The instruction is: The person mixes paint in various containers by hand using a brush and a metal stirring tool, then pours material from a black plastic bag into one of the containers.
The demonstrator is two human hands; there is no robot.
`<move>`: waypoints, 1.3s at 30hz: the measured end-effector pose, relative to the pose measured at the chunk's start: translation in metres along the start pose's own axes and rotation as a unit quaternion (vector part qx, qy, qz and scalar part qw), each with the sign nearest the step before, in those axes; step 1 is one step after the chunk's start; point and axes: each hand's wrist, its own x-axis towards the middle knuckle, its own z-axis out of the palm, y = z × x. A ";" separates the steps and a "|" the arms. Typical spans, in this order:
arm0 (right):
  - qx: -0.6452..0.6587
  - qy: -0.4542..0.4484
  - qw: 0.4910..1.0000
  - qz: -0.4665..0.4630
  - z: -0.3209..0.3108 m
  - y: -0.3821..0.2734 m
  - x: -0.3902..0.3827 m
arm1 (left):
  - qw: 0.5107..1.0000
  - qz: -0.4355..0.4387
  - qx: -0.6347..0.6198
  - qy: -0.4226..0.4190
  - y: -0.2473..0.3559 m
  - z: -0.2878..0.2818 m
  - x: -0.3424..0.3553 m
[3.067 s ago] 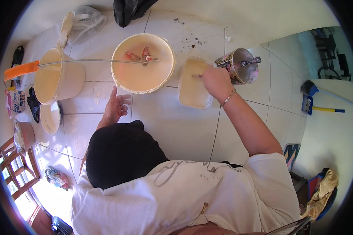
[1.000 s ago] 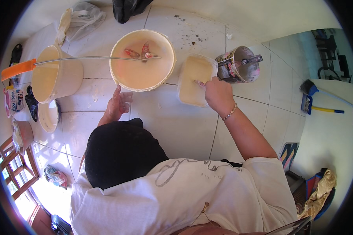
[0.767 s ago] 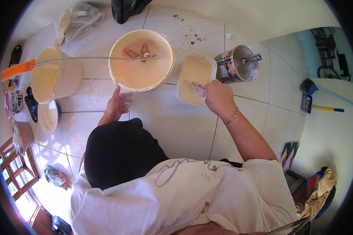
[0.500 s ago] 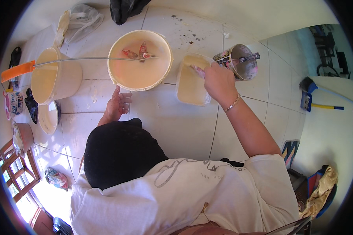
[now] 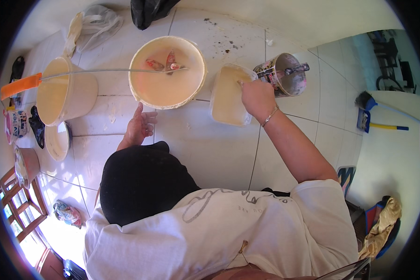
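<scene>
My right hand (image 5: 258, 98) is closed around a slim, pinkish tool, mostly hidden by the fingers. It is over the right side of a clear rectangular tub (image 5: 226, 108) holding a cream-coloured liquid. Just below the rim of a round cream bucket (image 5: 191, 95), my left hand (image 5: 138, 127) is open with fingers apart and whitish smears on them. Pinkish-cream liquid fills part of that bucket, and red mottled blade-like pieces (image 5: 170, 60) show inside it. A metal rod with an orange handle (image 5: 22, 86) spans the bucket.
Another cream bucket (image 5: 85, 95) and a shallow pail (image 5: 57, 141) stand at the left. Right of the tub is a patterned can (image 5: 275, 85) with a dark-handled tool across it. Plastic bags (image 5: 99, 29) lie at the back; a blue dustpan (image 5: 365, 119) is far right.
My right hand has shifted slightly down and toward me at the tub, and the tool's pinkish part is now mostly covered. My left hand stays nearly still.
</scene>
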 end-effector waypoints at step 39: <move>0.250 -0.006 0.959 0.135 0.012 0.008 -0.021 | 0.999 -0.002 0.022 -0.027 0.000 0.004 -0.002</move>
